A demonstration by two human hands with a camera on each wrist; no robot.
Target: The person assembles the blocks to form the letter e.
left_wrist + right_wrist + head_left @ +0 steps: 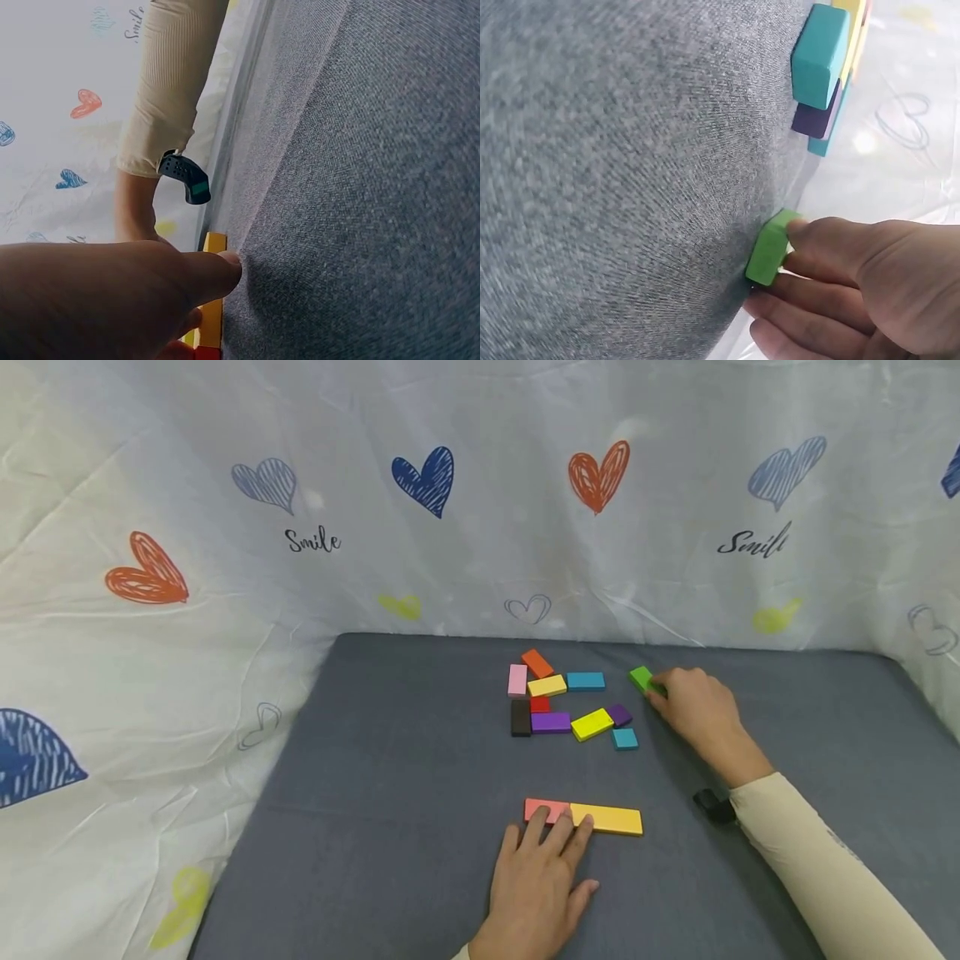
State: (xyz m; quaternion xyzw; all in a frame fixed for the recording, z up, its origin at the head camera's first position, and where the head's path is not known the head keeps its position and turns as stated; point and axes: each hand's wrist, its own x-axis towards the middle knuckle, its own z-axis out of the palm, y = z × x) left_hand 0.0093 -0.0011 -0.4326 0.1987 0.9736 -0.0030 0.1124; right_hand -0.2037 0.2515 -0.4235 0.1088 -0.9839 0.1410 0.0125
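1. Far left: a white cloth (202,693) printed with hearts fills the left side and top of the frame; a grey table (360,810) takes up the centre and lower right.
2. Just right of centre, a pink block (517,680) sits above a dark block (521,718).
3. The left hand (534,889), at bottom centre, has its fingers spread and straightened, with fingertips resting on a coral block (552,806) and an amber block (611,820), which lie end to end in a row.
4. Above that row, an orange block (537,663), a red block (539,704), a pale yellow block (547,686) and a purple block (551,723) lie clustered together.
5. Next come a blue block (585,682), a bright yellow block (592,725) slanting upward to the right, a dark purple block (620,716) and a teal block (626,740).
6. Right of the cluster, a green block (641,677) lies tilted, apart from the others.
7. The right hand (699,710) pinches it between thumb and fingers; a cream sleeve (832,860) runs to the lower right corner.
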